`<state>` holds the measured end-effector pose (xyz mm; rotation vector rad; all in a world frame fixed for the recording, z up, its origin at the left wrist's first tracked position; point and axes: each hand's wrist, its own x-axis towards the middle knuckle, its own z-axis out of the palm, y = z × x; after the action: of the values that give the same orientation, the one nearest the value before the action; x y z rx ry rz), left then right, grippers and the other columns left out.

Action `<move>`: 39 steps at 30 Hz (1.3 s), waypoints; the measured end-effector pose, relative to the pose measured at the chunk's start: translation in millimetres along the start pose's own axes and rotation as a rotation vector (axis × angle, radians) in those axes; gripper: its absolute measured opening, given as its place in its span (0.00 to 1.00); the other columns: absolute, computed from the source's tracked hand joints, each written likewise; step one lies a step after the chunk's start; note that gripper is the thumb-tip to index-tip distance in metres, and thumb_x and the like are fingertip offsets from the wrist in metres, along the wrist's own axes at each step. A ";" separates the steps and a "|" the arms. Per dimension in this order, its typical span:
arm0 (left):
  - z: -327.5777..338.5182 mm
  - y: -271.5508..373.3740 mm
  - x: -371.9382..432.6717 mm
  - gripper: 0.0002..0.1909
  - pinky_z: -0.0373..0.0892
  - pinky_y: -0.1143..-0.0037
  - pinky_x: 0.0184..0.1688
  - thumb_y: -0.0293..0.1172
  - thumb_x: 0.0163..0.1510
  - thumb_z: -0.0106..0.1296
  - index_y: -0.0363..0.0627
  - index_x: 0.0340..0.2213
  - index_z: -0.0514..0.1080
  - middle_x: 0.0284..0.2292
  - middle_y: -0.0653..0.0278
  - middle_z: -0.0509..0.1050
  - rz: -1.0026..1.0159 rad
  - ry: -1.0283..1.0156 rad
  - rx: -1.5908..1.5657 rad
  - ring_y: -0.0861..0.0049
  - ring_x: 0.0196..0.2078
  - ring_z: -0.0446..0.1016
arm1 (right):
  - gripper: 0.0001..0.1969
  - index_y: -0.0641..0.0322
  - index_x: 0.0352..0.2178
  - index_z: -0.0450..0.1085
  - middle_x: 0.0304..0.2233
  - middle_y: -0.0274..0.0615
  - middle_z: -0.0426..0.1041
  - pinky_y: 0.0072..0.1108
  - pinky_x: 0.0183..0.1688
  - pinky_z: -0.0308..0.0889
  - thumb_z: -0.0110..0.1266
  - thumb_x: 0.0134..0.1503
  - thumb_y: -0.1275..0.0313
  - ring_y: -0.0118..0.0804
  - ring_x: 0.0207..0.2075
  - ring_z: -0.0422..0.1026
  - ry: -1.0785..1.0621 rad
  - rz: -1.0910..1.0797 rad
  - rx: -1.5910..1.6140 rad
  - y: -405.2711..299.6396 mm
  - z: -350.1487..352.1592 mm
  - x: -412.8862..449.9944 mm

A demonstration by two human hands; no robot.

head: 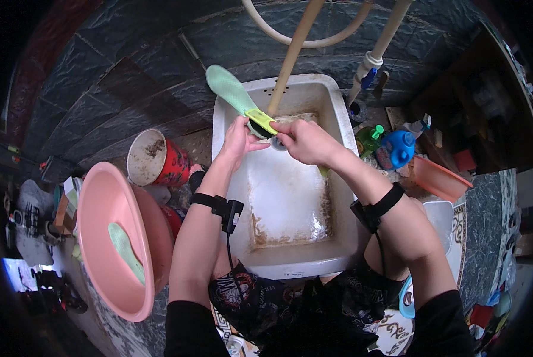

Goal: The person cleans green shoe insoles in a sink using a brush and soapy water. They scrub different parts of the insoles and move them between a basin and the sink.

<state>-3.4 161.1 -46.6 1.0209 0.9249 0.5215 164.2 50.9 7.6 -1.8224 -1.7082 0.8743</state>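
Over the far half of the stained white sink (284,266), a pale green shoe insole (228,87) slants up to the left with its far end past the sink's rim. My left hand (237,140) supports its lower end, the fingers partly beneath it. A yellow-green scrub brush (260,119) with dark bristles lies across that same end. Its near end is pinched by my right hand (309,140). The drain (277,143) is just below the brush, partly covered by my right hand. A small yellow-green thing (323,170) shows under my right forearm, mostly hidden.
Another green insole (126,252) lies in a pink basin (148,267) at left, beside a red flowered bucket (175,163). A beige pipe (295,49) comes down into the sink. To the right stand a green bottle (368,140), a blue jug (396,149) and an orange basin (443,178).
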 end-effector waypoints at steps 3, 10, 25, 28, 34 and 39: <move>3.3 0.8 -2.4 0.24 0.76 0.72 0.36 0.42 0.63 0.29 0.39 0.52 0.61 0.46 0.56 0.72 -0.018 -0.001 0.004 0.67 0.43 0.76 | 0.18 0.51 0.52 0.69 0.27 0.55 0.75 0.33 0.37 0.69 0.46 0.59 0.69 0.50 0.30 0.76 0.014 -0.029 -0.036 4.1 0.7 0.2; 6.7 -7.4 -11.9 0.21 0.61 0.80 0.18 0.43 0.64 0.27 0.48 0.51 0.62 0.33 0.60 0.75 -0.125 0.001 0.079 0.78 0.21 0.68 | 0.18 0.49 0.50 0.70 0.30 0.55 0.76 0.38 0.41 0.70 0.44 0.58 0.69 0.54 0.33 0.75 0.016 -0.061 -0.250 23.7 11.2 7.3; -11.8 -1.0 -19.0 0.22 0.55 0.81 0.16 0.44 0.61 0.26 0.45 0.44 0.65 0.26 0.61 0.77 -0.319 -0.095 0.304 0.80 0.16 0.65 | 0.18 0.52 0.50 0.70 0.35 0.54 0.76 0.38 0.44 0.68 0.45 0.58 0.69 0.55 0.37 0.74 -0.043 -0.027 -0.258 34.9 15.4 21.5; -13.8 2.3 -22.0 0.22 0.58 0.80 0.16 0.44 0.60 0.28 0.43 0.43 0.65 0.26 0.60 0.77 -0.313 -0.111 0.311 0.79 0.15 0.65 | 0.18 0.50 0.51 0.69 0.35 0.52 0.76 0.38 0.43 0.69 0.44 0.59 0.68 0.53 0.38 0.75 -0.062 0.068 -0.324 37.5 11.7 22.8; -9.7 16.7 -40.7 0.20 0.62 0.78 0.17 0.44 0.59 0.29 0.42 0.42 0.64 0.25 0.57 0.77 -0.265 -0.149 0.265 0.77 0.15 0.66 | 0.20 0.49 0.49 0.70 0.39 0.47 0.77 0.33 0.44 0.71 0.44 0.55 0.74 0.47 0.42 0.76 -0.080 0.316 -0.529 54.6 6.0 20.1; -15.2 17.4 -44.5 0.20 0.64 0.79 0.17 0.45 0.60 0.32 0.47 0.43 0.67 0.24 0.60 0.76 -0.271 -0.235 0.418 0.80 0.17 0.68 | 0.19 0.49 0.48 0.70 0.38 0.48 0.77 0.34 0.44 0.71 0.44 0.54 0.74 0.48 0.40 0.76 -0.012 0.316 -0.542 68.8 7.3 22.5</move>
<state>-39.3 143.2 -16.3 1.2754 0.9616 -0.0252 205.8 66.0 -50.2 -2.4969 -1.8146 0.5642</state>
